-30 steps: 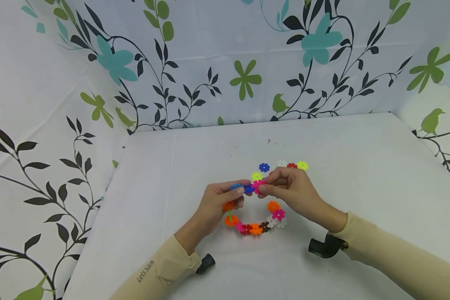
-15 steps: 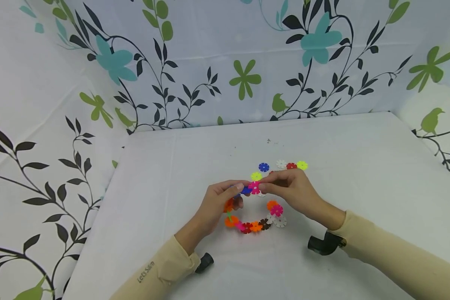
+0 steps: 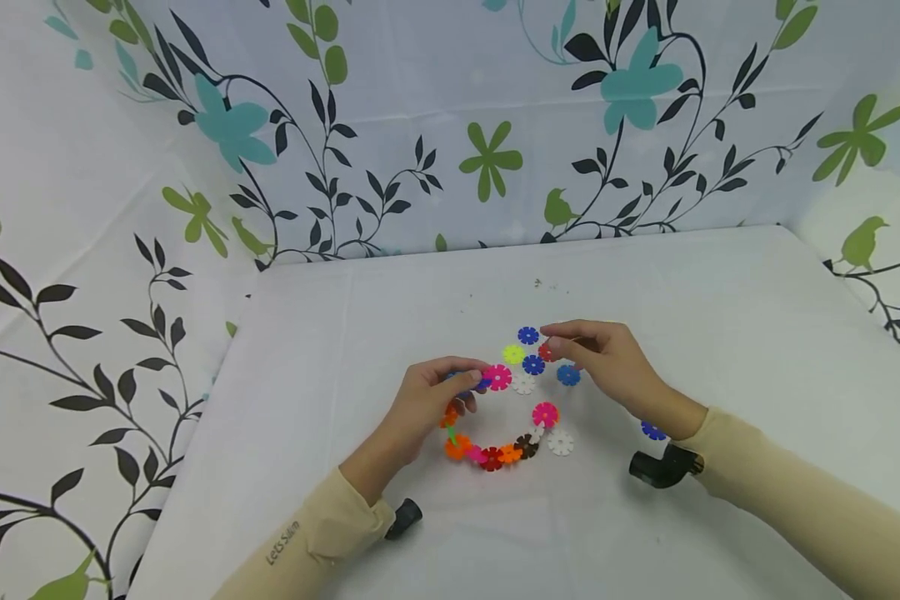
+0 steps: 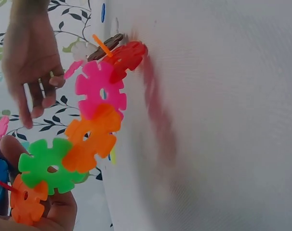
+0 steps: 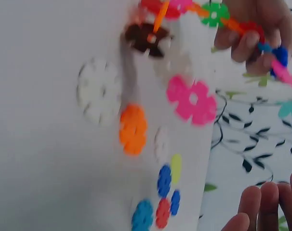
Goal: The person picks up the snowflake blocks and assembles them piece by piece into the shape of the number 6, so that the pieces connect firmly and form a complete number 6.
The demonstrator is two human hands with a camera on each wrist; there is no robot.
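Observation:
My left hand (image 3: 426,400) pinches blue slotted plastic discs at one end of a linked chain of flower-shaped discs. A pink disc (image 3: 499,377) sticks out past its fingertips. From that hand the chain curves down through a green disc (image 4: 52,166), an orange disc (image 4: 93,137), a red disc (image 3: 491,458) and a brown disc (image 5: 148,39) to another pink disc (image 5: 192,98). My right hand (image 3: 611,362) hovers over loose discs, its fingers loosely bent and holding nothing. Its fingertips overlap a loose red disc (image 3: 546,352) in the head view.
Loose discs lie on the white-covered table (image 3: 330,333), among them a yellow disc (image 3: 513,354), a light blue disc (image 3: 568,375) and a white disc (image 3: 560,442). A dark blue disc (image 3: 653,431) lies near the right wrist. A patterned cloth (image 3: 412,125) hangs behind.
My right hand has let go of the pink disc by my left fingertips and moved right, over the loose discs. My left hand has shifted slightly left with the chain.

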